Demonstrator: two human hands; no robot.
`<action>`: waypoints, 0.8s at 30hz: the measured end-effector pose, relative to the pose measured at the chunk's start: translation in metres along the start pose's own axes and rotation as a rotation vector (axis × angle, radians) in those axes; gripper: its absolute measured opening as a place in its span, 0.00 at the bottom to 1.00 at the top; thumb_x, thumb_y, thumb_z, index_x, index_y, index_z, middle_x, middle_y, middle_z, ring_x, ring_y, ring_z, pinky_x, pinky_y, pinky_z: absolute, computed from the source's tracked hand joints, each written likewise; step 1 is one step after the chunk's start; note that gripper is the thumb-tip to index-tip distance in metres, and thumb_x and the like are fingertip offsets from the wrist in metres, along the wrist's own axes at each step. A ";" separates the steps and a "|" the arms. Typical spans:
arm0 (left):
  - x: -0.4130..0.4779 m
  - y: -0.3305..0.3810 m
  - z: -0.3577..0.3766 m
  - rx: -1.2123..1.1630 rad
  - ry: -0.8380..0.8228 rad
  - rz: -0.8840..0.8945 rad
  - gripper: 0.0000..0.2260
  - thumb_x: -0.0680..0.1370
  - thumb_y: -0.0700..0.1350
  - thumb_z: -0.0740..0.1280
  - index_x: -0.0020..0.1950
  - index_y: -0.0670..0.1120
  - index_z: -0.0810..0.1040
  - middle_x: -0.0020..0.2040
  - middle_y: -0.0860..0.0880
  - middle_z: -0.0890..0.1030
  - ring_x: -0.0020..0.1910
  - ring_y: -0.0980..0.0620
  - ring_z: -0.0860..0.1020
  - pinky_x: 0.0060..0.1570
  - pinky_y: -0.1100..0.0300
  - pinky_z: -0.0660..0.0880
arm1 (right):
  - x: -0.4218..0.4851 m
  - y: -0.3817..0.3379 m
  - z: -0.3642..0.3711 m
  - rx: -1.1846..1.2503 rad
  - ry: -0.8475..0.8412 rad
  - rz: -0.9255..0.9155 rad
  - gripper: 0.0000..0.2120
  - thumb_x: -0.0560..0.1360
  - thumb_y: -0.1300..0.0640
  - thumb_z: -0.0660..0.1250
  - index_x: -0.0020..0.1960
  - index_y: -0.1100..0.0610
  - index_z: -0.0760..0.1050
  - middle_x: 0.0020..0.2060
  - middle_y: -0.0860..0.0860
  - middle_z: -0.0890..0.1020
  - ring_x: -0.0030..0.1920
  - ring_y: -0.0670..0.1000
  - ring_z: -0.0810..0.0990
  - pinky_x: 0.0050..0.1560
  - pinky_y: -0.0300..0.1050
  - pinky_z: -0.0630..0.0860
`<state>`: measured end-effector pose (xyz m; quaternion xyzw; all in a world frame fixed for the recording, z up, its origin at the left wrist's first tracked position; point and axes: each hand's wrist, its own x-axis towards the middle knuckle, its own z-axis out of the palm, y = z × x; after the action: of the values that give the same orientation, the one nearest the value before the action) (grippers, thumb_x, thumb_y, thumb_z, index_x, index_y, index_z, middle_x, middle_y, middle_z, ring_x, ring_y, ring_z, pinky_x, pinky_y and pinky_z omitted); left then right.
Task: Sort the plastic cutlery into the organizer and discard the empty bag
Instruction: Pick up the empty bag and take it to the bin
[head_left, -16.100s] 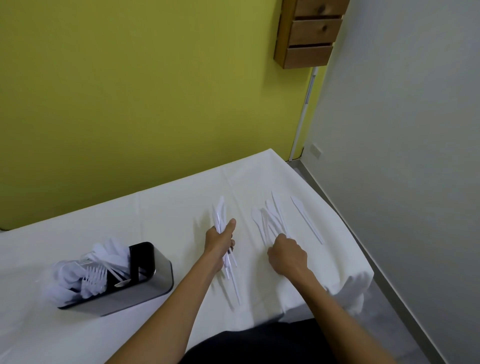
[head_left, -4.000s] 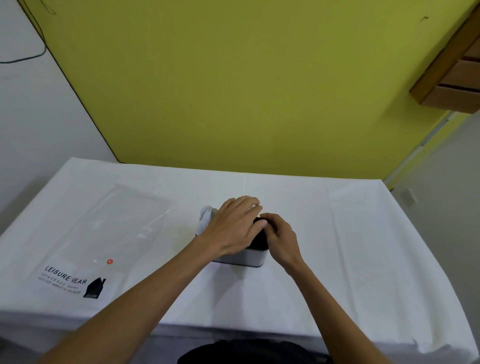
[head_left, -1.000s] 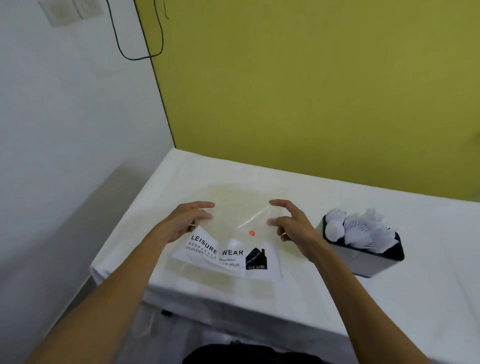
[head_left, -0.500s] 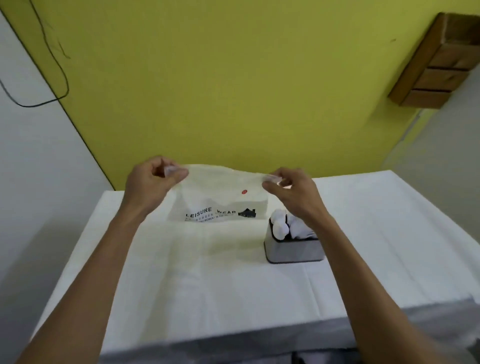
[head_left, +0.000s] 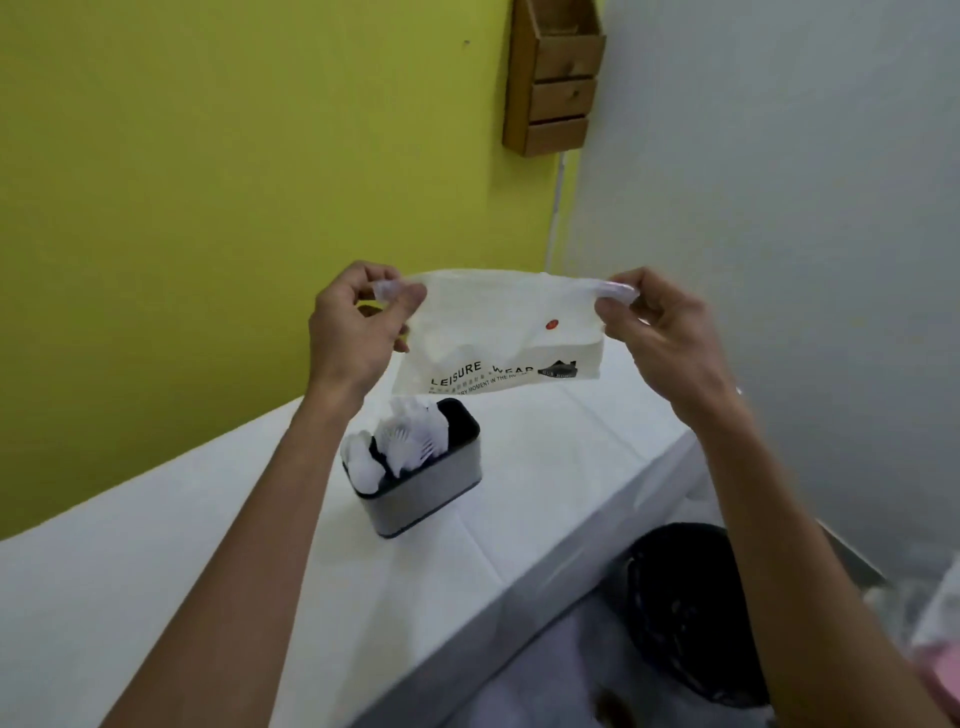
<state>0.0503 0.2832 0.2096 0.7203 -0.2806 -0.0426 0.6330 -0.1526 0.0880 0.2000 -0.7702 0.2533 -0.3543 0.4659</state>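
Empty bag lifted from the table, bin side now in view

One second ago the bag (head_left: 498, 332) lay on the table (head_left: 156, 571) under both hands; now it hangs in the air, stretched between them, above the organizer (head_left: 431, 499); the left hand (head_left: 358, 332) pinches its left top corner with thumb and curled fingers; the right hand (head_left: 660, 343) pinches the right top corner in the same way; the view has turned to the right, and what looks like a dark bin (head_left: 675, 597) shows on the floor just beside the table edge, under the right forearm; the white cutlery (head_left: 405, 441) stands in the organizer, none is loose on the cloth; I judge that sorting is finished and only discarding remains; the bag is thin and limp, so it may drift if released high.
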 end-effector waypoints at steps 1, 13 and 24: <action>-0.002 0.000 0.024 -0.012 -0.042 -0.010 0.09 0.75 0.46 0.76 0.50 0.45 0.78 0.41 0.52 0.80 0.29 0.53 0.79 0.31 0.57 0.79 | -0.004 0.011 -0.020 -0.006 0.026 0.028 0.06 0.74 0.49 0.69 0.47 0.51 0.79 0.43 0.60 0.83 0.42 0.50 0.78 0.53 0.66 0.78; -0.064 -0.022 0.299 0.037 -0.571 -0.191 0.07 0.75 0.45 0.75 0.50 0.46 0.80 0.45 0.49 0.81 0.33 0.51 0.81 0.32 0.56 0.80 | -0.078 0.151 -0.235 -0.087 0.294 0.433 0.03 0.76 0.58 0.72 0.50 0.55 0.82 0.44 0.56 0.85 0.44 0.52 0.84 0.47 0.54 0.84; -0.179 -0.119 0.492 0.309 -1.091 -0.360 0.33 0.71 0.42 0.76 0.74 0.48 0.69 0.65 0.45 0.74 0.61 0.43 0.78 0.60 0.42 0.77 | -0.178 0.308 -0.317 -0.258 0.363 0.907 0.02 0.76 0.57 0.72 0.48 0.55 0.80 0.41 0.54 0.82 0.41 0.53 0.84 0.44 0.54 0.85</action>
<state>-0.2629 -0.0665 -0.0507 0.7141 -0.4420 -0.4720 0.2680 -0.5297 -0.0893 -0.0316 -0.5599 0.6813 -0.2101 0.4223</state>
